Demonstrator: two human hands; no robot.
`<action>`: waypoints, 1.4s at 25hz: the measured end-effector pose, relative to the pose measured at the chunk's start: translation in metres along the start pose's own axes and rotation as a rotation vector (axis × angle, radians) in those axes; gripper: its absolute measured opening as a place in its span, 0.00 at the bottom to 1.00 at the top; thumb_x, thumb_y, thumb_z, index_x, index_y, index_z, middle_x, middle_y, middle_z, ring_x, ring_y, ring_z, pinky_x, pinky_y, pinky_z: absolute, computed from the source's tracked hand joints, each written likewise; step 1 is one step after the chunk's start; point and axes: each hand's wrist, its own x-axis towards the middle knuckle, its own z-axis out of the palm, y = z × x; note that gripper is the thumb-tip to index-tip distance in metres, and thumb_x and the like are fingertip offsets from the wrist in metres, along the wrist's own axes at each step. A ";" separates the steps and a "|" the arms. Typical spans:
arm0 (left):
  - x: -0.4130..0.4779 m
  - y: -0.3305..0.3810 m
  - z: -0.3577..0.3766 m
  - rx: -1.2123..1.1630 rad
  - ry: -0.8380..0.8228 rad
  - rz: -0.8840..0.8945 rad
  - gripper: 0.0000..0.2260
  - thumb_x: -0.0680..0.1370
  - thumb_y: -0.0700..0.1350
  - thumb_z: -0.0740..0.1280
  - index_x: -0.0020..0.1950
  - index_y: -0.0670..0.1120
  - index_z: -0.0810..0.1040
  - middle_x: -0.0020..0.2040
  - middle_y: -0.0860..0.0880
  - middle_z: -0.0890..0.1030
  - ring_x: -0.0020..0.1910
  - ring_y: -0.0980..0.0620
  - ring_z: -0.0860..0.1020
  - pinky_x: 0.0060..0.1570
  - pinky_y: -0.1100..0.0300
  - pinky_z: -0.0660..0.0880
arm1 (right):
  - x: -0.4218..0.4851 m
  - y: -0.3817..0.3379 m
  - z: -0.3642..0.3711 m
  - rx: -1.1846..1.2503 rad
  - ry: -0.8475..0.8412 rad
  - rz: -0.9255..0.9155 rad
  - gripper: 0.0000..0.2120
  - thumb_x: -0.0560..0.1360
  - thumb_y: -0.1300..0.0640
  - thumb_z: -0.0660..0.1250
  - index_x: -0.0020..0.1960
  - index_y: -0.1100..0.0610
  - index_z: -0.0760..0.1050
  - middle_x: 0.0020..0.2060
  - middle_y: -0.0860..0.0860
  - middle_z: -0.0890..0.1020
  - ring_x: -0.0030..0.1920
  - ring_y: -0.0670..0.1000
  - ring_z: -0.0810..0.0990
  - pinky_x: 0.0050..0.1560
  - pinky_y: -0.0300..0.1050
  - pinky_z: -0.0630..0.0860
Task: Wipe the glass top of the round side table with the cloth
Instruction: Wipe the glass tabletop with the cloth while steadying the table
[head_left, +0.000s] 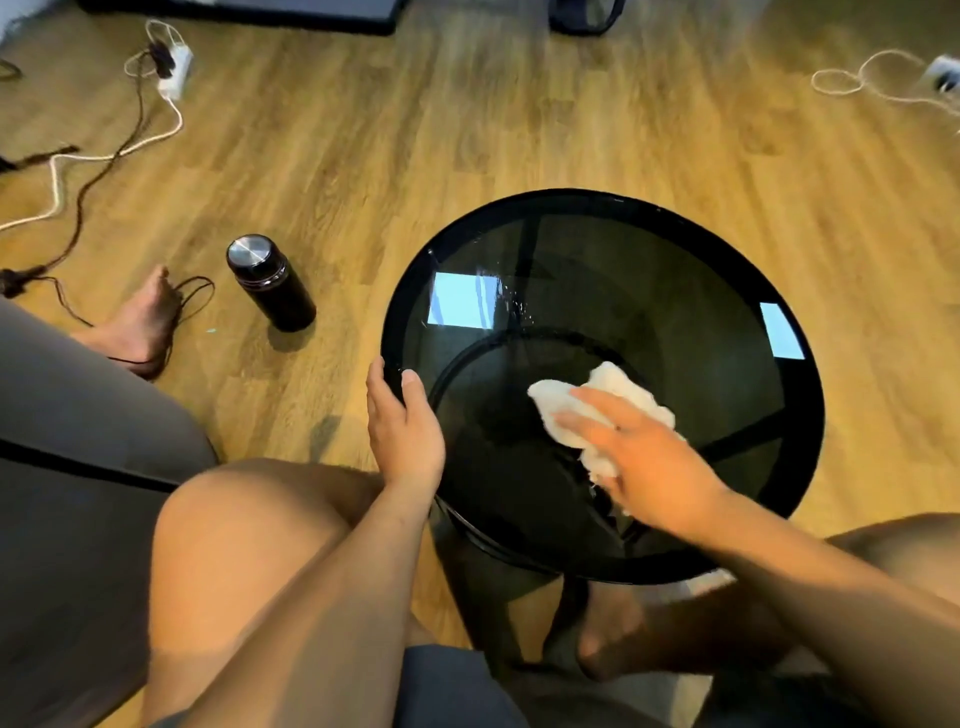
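Cloth (626, 391) under right hand (644, 462) on glass (649, 291)

The far half and the right side of the glass top (675, 280) are bare, so a hand can pass there freely. The cloth (618, 387) lies near the middle, pressed under the right hand (649, 462). The left hand (405, 431) grips the left edge and closes that side. The person's knees (234, 519) stand close at the near edge. A dark bottle (270, 286) stands on the floor (467, 130), apart from the left edge.
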 end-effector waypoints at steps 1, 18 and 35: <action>0.000 -0.001 0.000 -0.001 0.000 -0.001 0.23 0.84 0.56 0.52 0.78 0.57 0.56 0.79 0.50 0.62 0.76 0.47 0.63 0.73 0.46 0.62 | -0.010 0.031 -0.013 -0.053 0.031 0.093 0.34 0.72 0.66 0.69 0.75 0.52 0.65 0.77 0.53 0.61 0.75 0.59 0.62 0.71 0.49 0.57; 0.001 0.000 -0.001 -0.008 0.001 0.003 0.22 0.84 0.56 0.52 0.78 0.57 0.57 0.78 0.50 0.63 0.75 0.47 0.64 0.72 0.47 0.62 | -0.009 -0.059 0.044 0.097 0.061 -0.175 0.33 0.71 0.51 0.68 0.74 0.51 0.62 0.68 0.49 0.71 0.67 0.51 0.70 0.66 0.46 0.69; 0.000 -0.001 -0.001 0.009 0.006 0.035 0.22 0.84 0.56 0.51 0.79 0.54 0.57 0.78 0.48 0.64 0.74 0.45 0.65 0.70 0.48 0.63 | 0.017 -0.090 0.046 0.244 0.030 -0.115 0.33 0.73 0.57 0.69 0.76 0.52 0.64 0.71 0.53 0.71 0.70 0.51 0.69 0.70 0.45 0.66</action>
